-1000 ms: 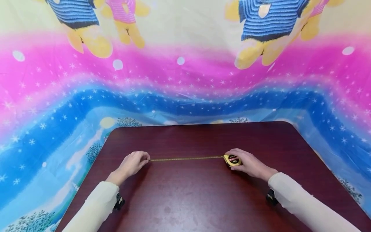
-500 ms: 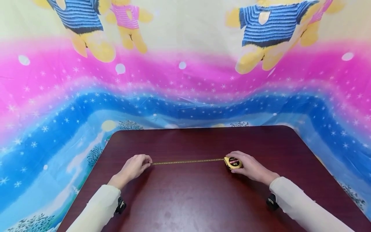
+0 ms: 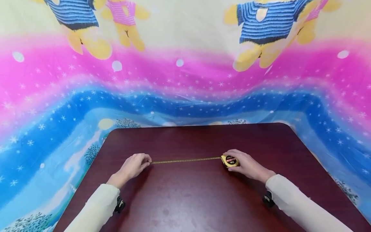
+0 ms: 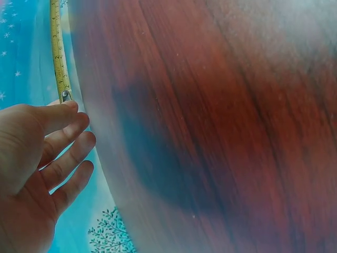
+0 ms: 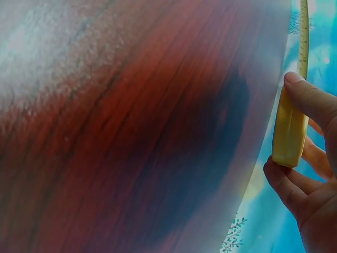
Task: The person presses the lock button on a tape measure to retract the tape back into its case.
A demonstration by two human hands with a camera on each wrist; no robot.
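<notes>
A yellow measuring tape blade [image 3: 185, 160] stretches between the two hands above the tabletop. My left hand [image 3: 134, 166] pinches its metal end hook [image 4: 66, 96] between thumb and forefinger; the other fingers are loosely bent in the left wrist view. My right hand [image 3: 248, 164] grips the yellow and black tape case [image 3: 231, 161], with fingers on its upper side and the thumb below. In the right wrist view the case [image 5: 289, 129] appears edge-on between the fingertips, and the blade [image 5: 304, 42] runs out of its far end.
A dark red-brown wooden table [image 3: 185, 199] with rounded far corners lies under both hands. Behind and beside it hangs a colourful cloth [image 3: 179, 77] with bears and snowflakes. A small black device sits at each wrist, below the white sleeves.
The head view has shifted slightly. Both hands keep their hold, and the stretched blade looks slightly shorter than a second ago.
</notes>
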